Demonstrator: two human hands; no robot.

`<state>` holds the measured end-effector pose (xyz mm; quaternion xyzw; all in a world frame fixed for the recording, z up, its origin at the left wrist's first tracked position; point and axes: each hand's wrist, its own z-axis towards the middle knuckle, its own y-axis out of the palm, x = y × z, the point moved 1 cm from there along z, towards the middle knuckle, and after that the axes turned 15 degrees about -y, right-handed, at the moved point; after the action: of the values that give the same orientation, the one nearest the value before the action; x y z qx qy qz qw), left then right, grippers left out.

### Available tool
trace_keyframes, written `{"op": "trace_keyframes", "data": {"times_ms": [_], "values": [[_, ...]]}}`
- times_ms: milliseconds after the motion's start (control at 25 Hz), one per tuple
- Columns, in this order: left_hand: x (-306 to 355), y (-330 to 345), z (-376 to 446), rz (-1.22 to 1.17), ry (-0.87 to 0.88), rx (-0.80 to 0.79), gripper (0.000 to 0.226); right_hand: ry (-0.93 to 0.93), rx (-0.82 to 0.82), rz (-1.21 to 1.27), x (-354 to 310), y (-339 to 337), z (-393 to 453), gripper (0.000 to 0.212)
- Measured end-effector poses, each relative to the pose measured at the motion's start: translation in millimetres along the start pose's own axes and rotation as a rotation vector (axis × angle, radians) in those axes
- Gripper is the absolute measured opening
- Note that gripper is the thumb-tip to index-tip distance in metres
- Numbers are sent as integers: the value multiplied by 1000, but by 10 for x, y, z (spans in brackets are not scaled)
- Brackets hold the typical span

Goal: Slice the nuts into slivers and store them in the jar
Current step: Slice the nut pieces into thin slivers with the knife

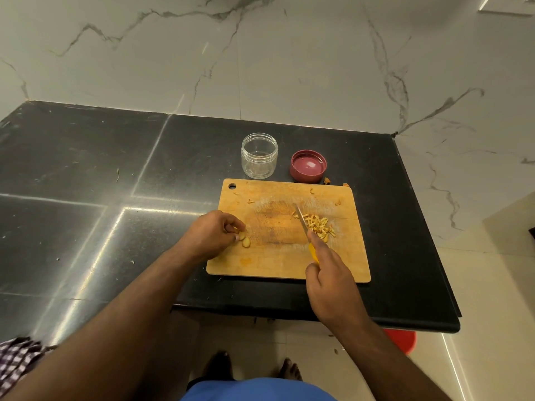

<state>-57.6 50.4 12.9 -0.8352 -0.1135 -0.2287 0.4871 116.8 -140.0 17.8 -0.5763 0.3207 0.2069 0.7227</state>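
A wooden cutting board [278, 264] lies on the black counter. My left hand [212, 234] is at the board's left edge, its curled fingertips pinching whole pale nuts [245, 241]. My right hand [330, 280] grips a yellow-handled knife [301, 221], the blade pointing away and lying against a pile of nut slivers [318, 225] on the board's right half. Behind the board stands an open clear plastic jar [259, 155], seemingly empty. Its dark red lid [308, 166] lies upside down to the right of it.
A few nut scraps [327, 180] lie on the counter behind the board and on its far part. The black counter [86, 183] ends at a marble wall behind and at an edge to the right. A red bucket [402, 340] sits on the floor below.
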Motion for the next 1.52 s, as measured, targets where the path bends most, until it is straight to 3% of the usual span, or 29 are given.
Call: {"op": "trace_keyframes", "data": {"times_ms": [240,560,680,760,920,1040,1120,1280,1520], "values": [[15,-9,-4,2,1,19,16,47,-77,-17,26,62,-11,55],[-31,-48,-2,-34,-20,5,13,22,-50,19,31,26,-39,56],[3,-86,-15,-116,6,69,16,39,-53,69,45,20,-27,53],[72,-81,-35,-318,-20,84,15,108,-22,199,48,29,-14,51],[304,-58,-89,-1062,-230,-191,18,280,62,682,-18,21,-5,50],[457,65,-115,-917,-248,-283,12,277,84,830,-115,-34,-3,51],[526,180,-132,-848,-250,-349,22,254,82,842,-166,-33,4,51],[594,251,-127,-1079,-316,-508,14,245,80,837,-200,-13,11,52],[589,339,-114,-1294,-367,-539,11,225,88,869,-273,18,-12,50]]}}
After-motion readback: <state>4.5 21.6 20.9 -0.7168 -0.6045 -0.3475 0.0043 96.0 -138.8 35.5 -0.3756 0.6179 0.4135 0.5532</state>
